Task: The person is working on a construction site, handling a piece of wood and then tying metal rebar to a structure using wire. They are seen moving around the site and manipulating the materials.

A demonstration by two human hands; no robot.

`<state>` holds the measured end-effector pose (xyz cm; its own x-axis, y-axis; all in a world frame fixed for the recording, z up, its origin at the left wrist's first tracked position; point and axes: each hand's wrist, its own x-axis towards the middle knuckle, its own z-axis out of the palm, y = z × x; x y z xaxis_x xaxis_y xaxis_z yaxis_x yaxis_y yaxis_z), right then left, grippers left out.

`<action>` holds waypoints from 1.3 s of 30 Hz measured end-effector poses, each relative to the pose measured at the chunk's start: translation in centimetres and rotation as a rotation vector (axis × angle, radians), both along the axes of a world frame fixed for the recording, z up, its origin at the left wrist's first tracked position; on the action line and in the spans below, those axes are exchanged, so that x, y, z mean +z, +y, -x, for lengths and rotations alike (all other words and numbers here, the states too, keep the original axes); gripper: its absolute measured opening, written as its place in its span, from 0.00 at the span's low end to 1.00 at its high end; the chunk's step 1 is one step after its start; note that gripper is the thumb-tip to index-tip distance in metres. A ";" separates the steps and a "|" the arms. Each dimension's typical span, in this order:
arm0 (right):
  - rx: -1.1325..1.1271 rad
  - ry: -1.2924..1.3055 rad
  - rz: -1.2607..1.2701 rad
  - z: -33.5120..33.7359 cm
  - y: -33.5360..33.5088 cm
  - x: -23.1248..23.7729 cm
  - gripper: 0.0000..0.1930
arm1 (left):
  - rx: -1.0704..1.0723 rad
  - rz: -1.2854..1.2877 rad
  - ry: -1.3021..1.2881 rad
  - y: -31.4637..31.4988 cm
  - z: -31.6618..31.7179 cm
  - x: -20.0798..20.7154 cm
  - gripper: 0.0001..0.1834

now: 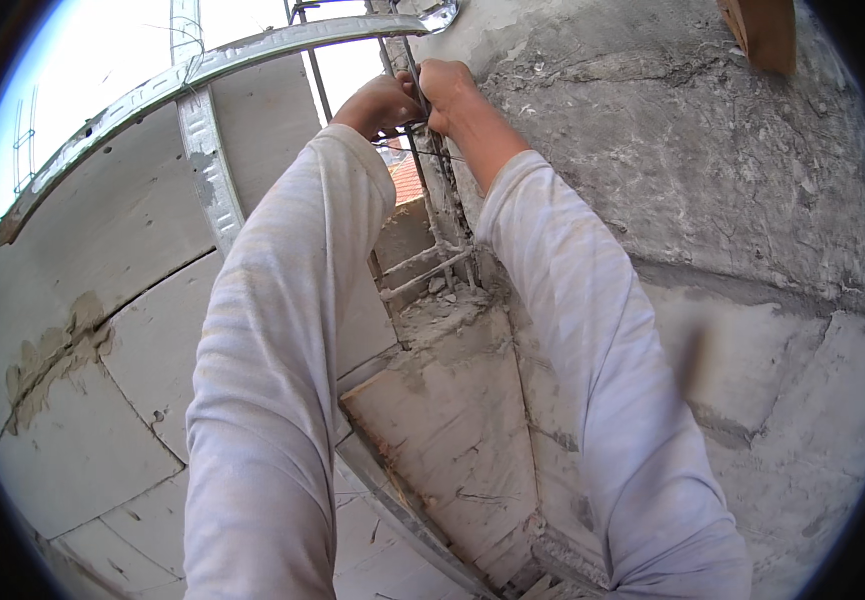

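My left hand and my right hand are raised together at the top middle, both with fingers curled. They meet at a thin upright rebar of a column cage. My right hand is closed against the bar. Whatever my left fingers pinch is hidden. Dark thin wire crosses the bars just below my hands. Lower in the cage, cement-crusted stirrups join the bars above a rough concrete bed.
A perforated metal profile slants across the top left, wired to an upright metal strip. Pale block wall stands left, rough plastered wall right. A board closes the column below. A wooden piece juts in top right.
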<state>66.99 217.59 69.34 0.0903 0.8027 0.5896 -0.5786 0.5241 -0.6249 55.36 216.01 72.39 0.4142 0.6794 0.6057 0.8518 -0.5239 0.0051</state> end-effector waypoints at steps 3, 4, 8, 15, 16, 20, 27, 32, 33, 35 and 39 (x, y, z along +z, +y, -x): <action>-0.035 -0.058 0.031 0.6 -0.5 1.3 0.10 | 0.077 -0.099 0.036 1.7 0.6 0.5 0.19; -0.080 -0.104 0.042 0.9 0.0 1.7 0.10 | 0.080 -0.132 0.096 1.9 0.9 0.6 0.18; -0.064 0.019 0.161 0.5 3.0 3.7 0.09 | 0.181 -0.135 0.204 2.1 -0.6 0.6 0.14; -0.120 -0.056 0.177 0.0 4.5 3.0 0.09 | 0.294 -0.156 0.006 0.8 -1.7 -0.9 0.16; -0.135 -0.064 0.173 0.0 5.0 3.0 0.09 | 0.297 -0.198 -0.022 -0.8 -1.9 -1.4 0.16; -0.229 -0.131 0.135 0.7 7.9 3.3 0.10 | 0.257 -0.176 0.068 -2.1 -0.8 -0.4 0.16; -0.243 -0.133 0.098 5.2 13.8 2.9 0.11 | 0.351 -0.235 -0.634 3.2 2.9 2.4 0.14; -0.532 -0.450 -0.272 -2.7 23.9 6.2 0.12 | 0.323 -0.208 -0.533 1.3 -1.8 4.1 0.16; -0.446 -0.423 -0.232 -5.1 24.3 7.2 0.12 | 0.265 -0.181 -0.505 0.5 -2.7 4.2 0.18; -0.527 -0.629 -0.222 0.0 23.3 5.5 0.11 | 0.358 -0.257 -0.378 2.6 -0.3 2.8 0.21; -0.429 -0.529 -0.131 0.6 19.6 5.8 0.10 | 0.384 -0.378 -0.361 3.1 -0.5 1.9 0.25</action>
